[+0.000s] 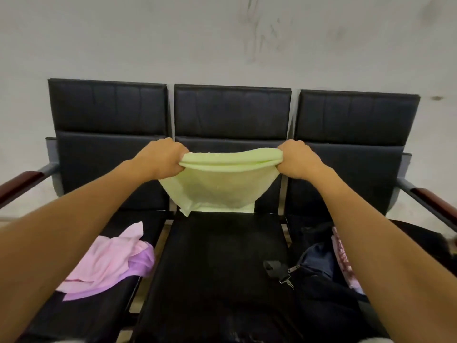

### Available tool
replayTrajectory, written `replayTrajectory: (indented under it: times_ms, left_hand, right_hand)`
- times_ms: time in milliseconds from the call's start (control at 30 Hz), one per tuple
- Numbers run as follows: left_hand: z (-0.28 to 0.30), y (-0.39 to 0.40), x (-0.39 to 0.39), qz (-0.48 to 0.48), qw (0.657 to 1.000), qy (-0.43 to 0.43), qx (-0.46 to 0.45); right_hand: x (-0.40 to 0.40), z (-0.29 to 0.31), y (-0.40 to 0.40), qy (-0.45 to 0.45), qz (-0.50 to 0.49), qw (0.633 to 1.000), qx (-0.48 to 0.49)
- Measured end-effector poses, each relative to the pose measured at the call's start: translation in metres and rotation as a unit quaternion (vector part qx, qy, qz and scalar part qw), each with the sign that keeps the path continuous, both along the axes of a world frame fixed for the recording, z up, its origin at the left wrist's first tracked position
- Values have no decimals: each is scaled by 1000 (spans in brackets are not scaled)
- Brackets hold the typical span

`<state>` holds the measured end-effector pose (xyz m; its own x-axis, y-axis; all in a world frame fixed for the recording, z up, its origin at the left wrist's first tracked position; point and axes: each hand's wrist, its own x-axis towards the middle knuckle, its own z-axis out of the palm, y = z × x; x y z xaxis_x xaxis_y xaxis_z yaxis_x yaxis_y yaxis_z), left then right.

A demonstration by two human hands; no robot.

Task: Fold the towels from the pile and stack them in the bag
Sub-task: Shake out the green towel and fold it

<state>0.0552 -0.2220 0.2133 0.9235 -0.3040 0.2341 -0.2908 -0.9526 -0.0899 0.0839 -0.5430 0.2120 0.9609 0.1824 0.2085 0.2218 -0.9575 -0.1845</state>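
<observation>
**Green towel held doubled above the middle seat**

Both arms reach forward over a row of three black padded seats (232, 263) that stands against a pale, scuffed wall (222, 38). The left hand (162, 158) and the right hand (298, 158) each grip one end of a pale green towel (220, 184), fingers curled tight round the bunched cloth. The towel is doubled over — two layered edges run side by side along the top, stretched between the fists — and the rest sags below in a shallow pouch. Its lower edge hangs at the back of the middle seat, right where the seat cushion meets the backrest; whether it touches the cushion cannot be told.

On the left seat lies the pile: a crumpled pink towel (106, 256) on top of a purple towel (138, 264) that shows at its right side and along its near edge. Both are unfolded and well apart from the green one.

On the right seat sits a dark bag (319, 276), open at the top, with a metal zipper pull (286, 280) and a black strap end (272, 267) trailing towards the middle seat. A folded pinkish patterned cloth (342, 258) shows inside it, partly hidden by the right forearm.

A wooden armrest (19, 183) on a grey metal frame shows at the left end of the row, with another at the right end.
</observation>
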Motion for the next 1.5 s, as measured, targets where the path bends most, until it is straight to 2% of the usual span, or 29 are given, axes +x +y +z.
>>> replayTrajectory:
  times_ms: [167, 267, 367, 433, 567, 767, 867, 1033, 1133, 1333, 1500]
  left_hand:
    - [-43, 3, -24, -24, 971, 214, -101]
    - [-71, 8, -38, -16, 946, 300, -118]
    - [-105, 10, -53, -21, 928, 349, -129]
    - [-131, 9, -64, -29, 914, 379, -141]
    - [-183, 11, -86, -22, 887, 442, -131]
    - [-200, 2, -112, -6, 846, 514, -141]
    - [-204, 6, -113, 2, 849, 501, -169]
    - [-226, 17, -117, 27, 874, 393, -286]
    - [-241, 21, -119, 23, 879, 362, -310]
    - [-262, 37, -114, 37, 863, 372, -339]
    - [-283, 36, -98, 54, 856, 320, -402]
  right_hand:
    - [-27, -41, 0, 140, 82, 986, -46]
    - [-43, -73, -5, 244, 104, 964, -10]
    - [-58, -107, -8, 313, 119, 942, -7]
    - [-71, -131, -7, 327, 118, 937, -26]
    - [-103, -181, -7, 368, 126, 921, 14]
    - [-124, -205, -18, 396, 109, 907, 91]
    - [-126, -211, -20, 399, 120, 899, 136]
    - [-121, -232, -20, 357, 132, 899, 217]
    - [-115, -245, -22, 356, 135, 893, 239]
    - [-103, -265, -26, 345, 151, 884, 277]
    - [-85, -287, -25, 257, 127, 896, 340]
